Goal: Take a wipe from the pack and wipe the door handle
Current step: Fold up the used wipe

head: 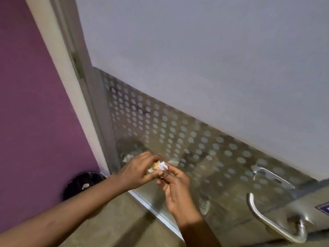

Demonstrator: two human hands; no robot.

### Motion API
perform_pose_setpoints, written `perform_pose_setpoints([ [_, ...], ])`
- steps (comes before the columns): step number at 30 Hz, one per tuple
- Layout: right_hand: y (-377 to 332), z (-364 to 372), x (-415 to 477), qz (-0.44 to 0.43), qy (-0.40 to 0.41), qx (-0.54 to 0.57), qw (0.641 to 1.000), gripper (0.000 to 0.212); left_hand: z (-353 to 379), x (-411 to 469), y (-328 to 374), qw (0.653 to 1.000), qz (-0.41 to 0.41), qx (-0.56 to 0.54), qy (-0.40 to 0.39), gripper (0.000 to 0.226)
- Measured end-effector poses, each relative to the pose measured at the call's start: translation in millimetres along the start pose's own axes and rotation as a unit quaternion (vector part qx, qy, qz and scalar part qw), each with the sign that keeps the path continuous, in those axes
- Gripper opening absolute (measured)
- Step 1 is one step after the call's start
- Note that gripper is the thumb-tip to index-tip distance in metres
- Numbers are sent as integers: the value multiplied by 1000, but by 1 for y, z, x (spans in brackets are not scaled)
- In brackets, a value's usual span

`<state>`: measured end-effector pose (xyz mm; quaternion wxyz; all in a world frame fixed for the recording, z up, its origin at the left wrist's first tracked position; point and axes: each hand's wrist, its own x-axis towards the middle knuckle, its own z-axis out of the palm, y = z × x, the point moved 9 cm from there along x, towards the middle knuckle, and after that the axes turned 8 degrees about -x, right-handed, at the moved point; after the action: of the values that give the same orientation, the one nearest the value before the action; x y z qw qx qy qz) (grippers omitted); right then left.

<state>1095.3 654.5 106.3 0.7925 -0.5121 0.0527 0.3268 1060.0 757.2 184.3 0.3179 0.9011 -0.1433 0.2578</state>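
My left hand [138, 171] holds a small orange and white wipe pack [154, 167], mostly hidden by its fingers. My right hand [175, 186] pinches a white wipe [163, 165] that sticks out of the pack's top. Both hands meet in front of the glass door, low and left of centre. The steel door handle [267, 220], a curved bar, is fixed to the door at the lower right, well apart from both hands.
The door [195, 68] is frosted glass above, with a dotted see-through band [160, 125] below. Its metal frame [85, 86] runs along a purple wall [32, 104] at the left. A black round bin [82, 184] stands on the floor by the wall.
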Motion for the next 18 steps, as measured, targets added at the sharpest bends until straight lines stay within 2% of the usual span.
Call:
perform_pose_setpoints([
  [2,10,33,14,-6,-5,-69,998,22,-30,-22,-12,999,11,41,20,35],
  [5,38,91,41,4,-36,-140,989,25,-78,-62,-51,994,-31,82,57,23],
  [10,114,204,94,16,-113,-267,957,36,-143,-148,-176,971,-211,95,58,30],
  [13,162,257,134,-10,-118,-362,925,24,-170,-192,-247,954,-286,75,47,35],
  [15,189,287,155,-38,-130,-418,898,16,-180,-218,-292,939,-339,50,36,28],
  [18,231,326,185,-79,-143,-489,857,23,-188,-264,-362,886,-460,-40,47,14],
])
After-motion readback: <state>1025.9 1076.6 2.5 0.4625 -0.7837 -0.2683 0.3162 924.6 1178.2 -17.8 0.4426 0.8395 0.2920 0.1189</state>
